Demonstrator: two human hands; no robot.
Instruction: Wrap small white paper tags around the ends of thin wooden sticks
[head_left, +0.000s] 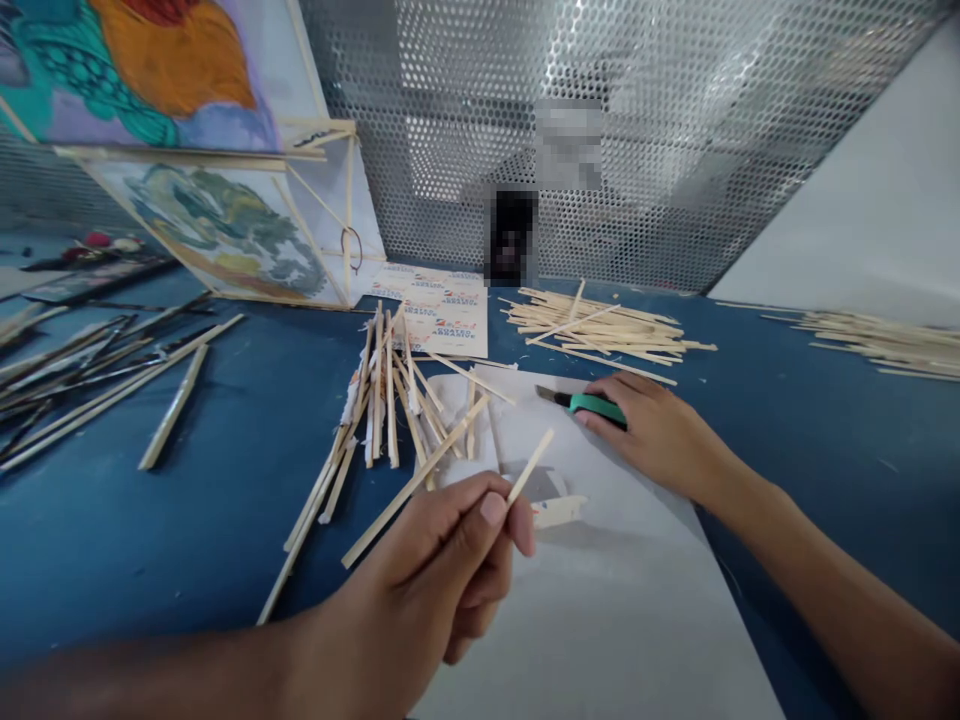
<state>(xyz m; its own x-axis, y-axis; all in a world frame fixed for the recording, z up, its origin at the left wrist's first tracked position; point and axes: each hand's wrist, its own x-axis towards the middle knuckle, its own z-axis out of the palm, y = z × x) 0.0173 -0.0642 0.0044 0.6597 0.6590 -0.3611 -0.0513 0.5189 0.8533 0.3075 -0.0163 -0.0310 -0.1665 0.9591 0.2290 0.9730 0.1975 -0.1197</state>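
Note:
My left hand (450, 560) pinches a short, thin wooden stick (532, 465) between thumb and fingers, its free end pointing up and to the right. Farther right, my right hand (652, 425) is closed around the rear of a green utility knife (598, 407), whose dark tip points left. Both hands are over a large white sheet (600, 610). Just beyond my left fingers lies a small pale strip (559, 511) with some print, partly hidden by the hand. A loose bundle of wooden sticks (390, 410), some with white scraps clinging to them, lies left of the sheet.
A pile of bare sticks (600, 330) lies at the back, another bundle (885, 340) at far right. A printed abrasive sheet (450, 310) lies near the perforated metal panel (630, 200). Painted pictures on wooden frames (240, 235) stand back left; dark-stained sticks (82, 370) lie left.

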